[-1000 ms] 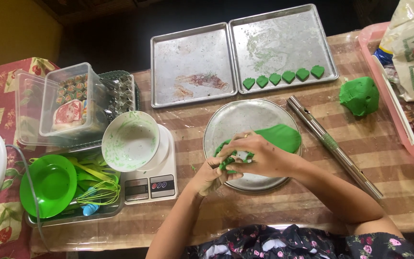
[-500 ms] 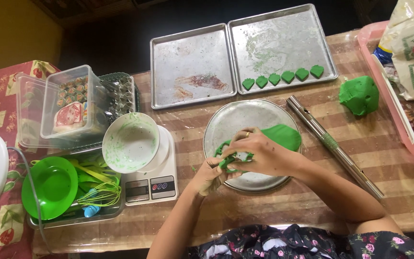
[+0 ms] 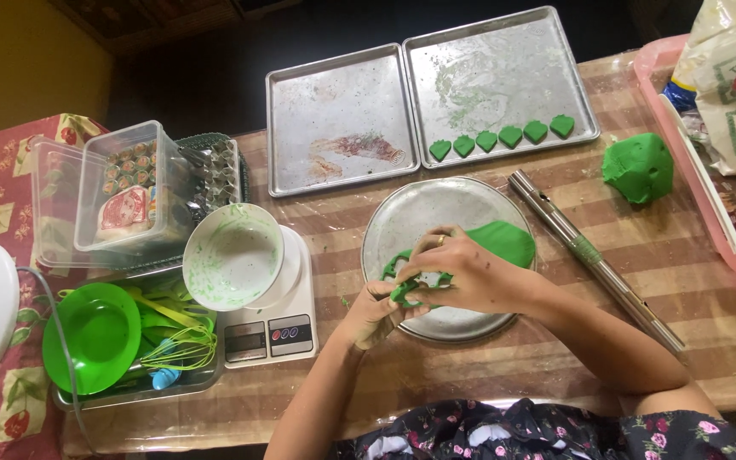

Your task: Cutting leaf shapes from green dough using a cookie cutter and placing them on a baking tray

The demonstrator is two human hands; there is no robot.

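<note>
A small piece of green dough [image 3: 408,290] sits pinched between both hands above the near edge of the round metal plate [image 3: 402,220]. The left hand [image 3: 374,311] cups it from below; the right hand [image 3: 462,273] closes over it from above, apparently to shape it. A flattened dough sheet [image 3: 504,241] lies on the plate just beyond. Five cut green pieces [image 3: 500,137] line the right baking tray [image 3: 504,60], well apart.
</note>
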